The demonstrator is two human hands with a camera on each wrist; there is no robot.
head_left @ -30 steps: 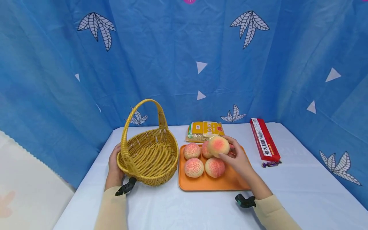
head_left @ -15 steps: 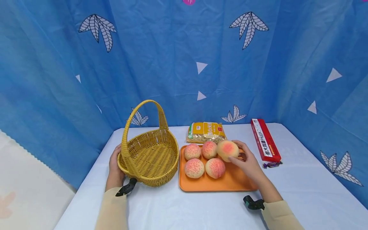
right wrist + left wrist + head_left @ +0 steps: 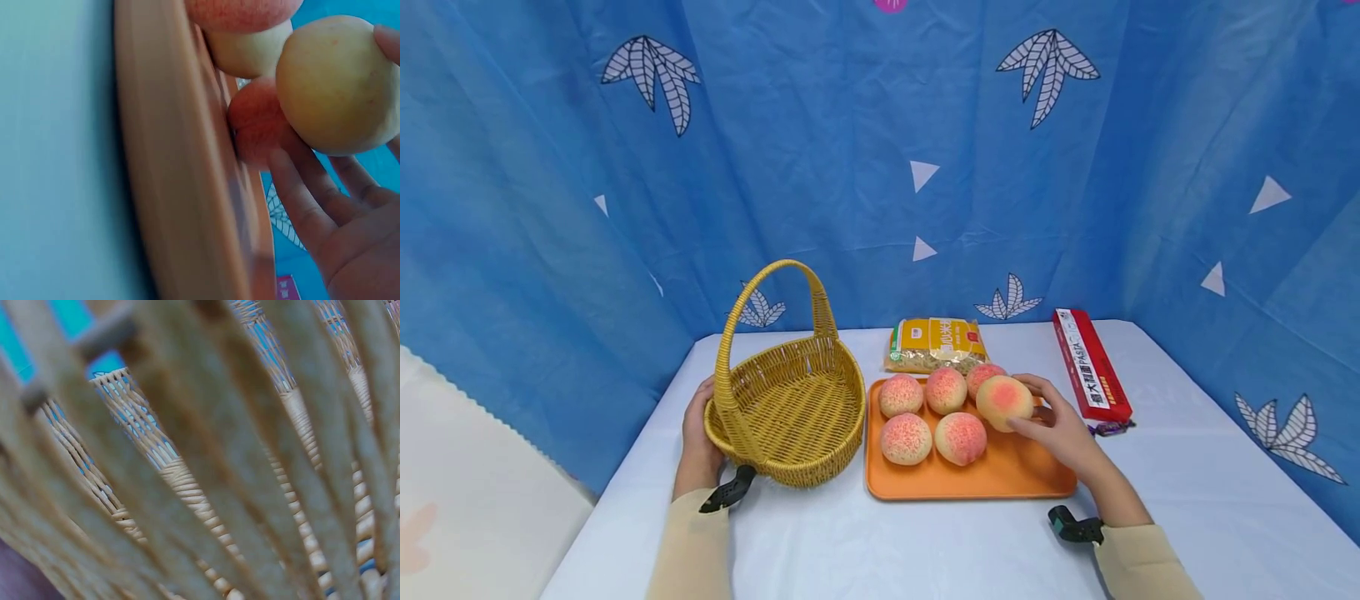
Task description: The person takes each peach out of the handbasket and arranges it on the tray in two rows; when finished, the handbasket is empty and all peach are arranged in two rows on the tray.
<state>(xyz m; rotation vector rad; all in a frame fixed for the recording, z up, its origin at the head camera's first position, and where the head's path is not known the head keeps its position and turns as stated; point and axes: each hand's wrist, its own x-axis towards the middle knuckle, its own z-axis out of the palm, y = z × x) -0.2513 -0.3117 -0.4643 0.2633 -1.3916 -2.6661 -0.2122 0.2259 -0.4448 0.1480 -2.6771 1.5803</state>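
Observation:
In the head view, my left hand (image 3: 698, 429) lies against the outer left side of a yellow wicker basket (image 3: 808, 475) with a tall arched handle; its thumb is hidden. The left wrist view is filled by blurred basket wicker (image 3: 187, 487). With thumb and fingers, my right hand (image 3: 1063, 429) holds a peach (image 3: 1003, 402) over the right part of an orange tray (image 3: 940, 487). Several other peaches sit on the tray, one (image 3: 986, 377) just behind the held one. Up close in the right wrist view, the held peach (image 3: 340, 87) shows its pale yellow side.
Behind the tray lies a yellow-labelled bag of pasta (image 3: 934, 343). A red pasta box (image 3: 1092, 364) is on the right, with a purple-wrapped candy (image 3: 1111, 428) at its near end. A blue curtain (image 3: 865, 183) hangs behind the white table (image 3: 880, 550).
My right hand has moved right and slightly toward me with the peach, uncovering a peach at the tray's back row. My left hand and the basket have stayed put.

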